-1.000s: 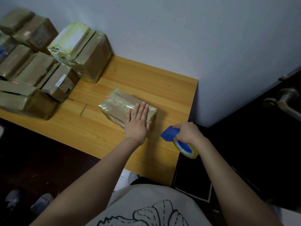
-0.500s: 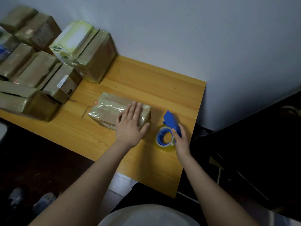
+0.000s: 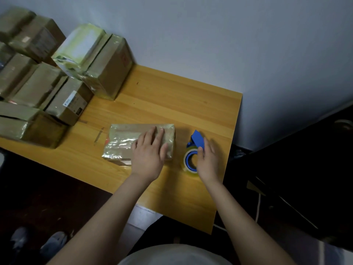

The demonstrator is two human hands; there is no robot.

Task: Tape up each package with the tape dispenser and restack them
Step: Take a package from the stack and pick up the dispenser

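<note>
Fingers (image 3: 152, 134) of the left hand (image 3: 149, 155) are lying straight and close together, pressing flat on the right end of the package (image 3: 122, 144), which is sitting near the front of the surface (image 3: 172, 96); the flat palm is probably pinning the glossy wrapping and keeping the package from sliding. The left forearm is reaching in from below with the wrist level and the thumb spread toward the package's right edge. Just beside it, apart from it, the tape dispenser (image 3: 193, 150) is lying on its side on the surface, roll toward the person and blue handle pointing away. The right hand (image 3: 208, 161) is meeting that handle with thumb and fingertips, but the palm side is hidden, so I cannot tell whether it is pinching the handle or only resting against it. At far left, the stacked packages (image 3: 63, 83) are waiting, well apart from both hands.
</note>
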